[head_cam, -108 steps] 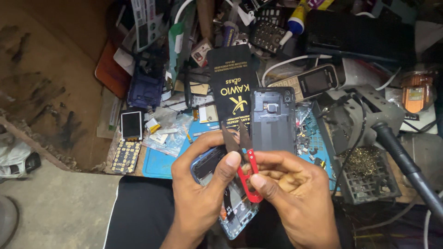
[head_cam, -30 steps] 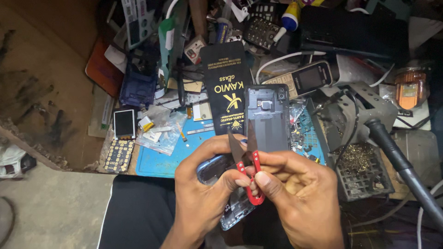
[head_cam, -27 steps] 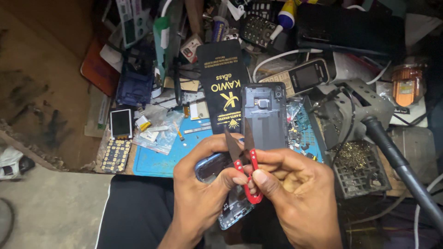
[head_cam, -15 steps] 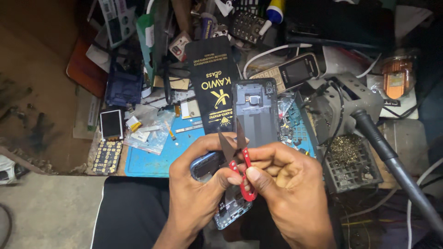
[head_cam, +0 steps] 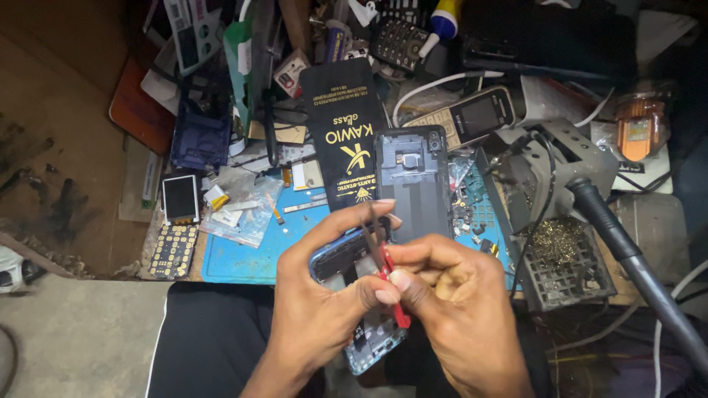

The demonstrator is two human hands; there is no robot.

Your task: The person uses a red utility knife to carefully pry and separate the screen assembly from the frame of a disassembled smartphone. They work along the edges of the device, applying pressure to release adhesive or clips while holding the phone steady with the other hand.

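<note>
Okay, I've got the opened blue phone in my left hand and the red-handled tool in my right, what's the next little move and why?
Probably ease the tips of the red-handled metal tool a little further into the top of the opened blue phone frame. The tips already sit over that end, the right hand pinches the tool near its red grip, and the left hand cradles the frame from below, so it looks steadied for fine work.

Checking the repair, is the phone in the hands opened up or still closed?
Opened up. The blue phone frame in the left hand shows bare insides, and a dark back cover lies apart on the blue mat.
</note>
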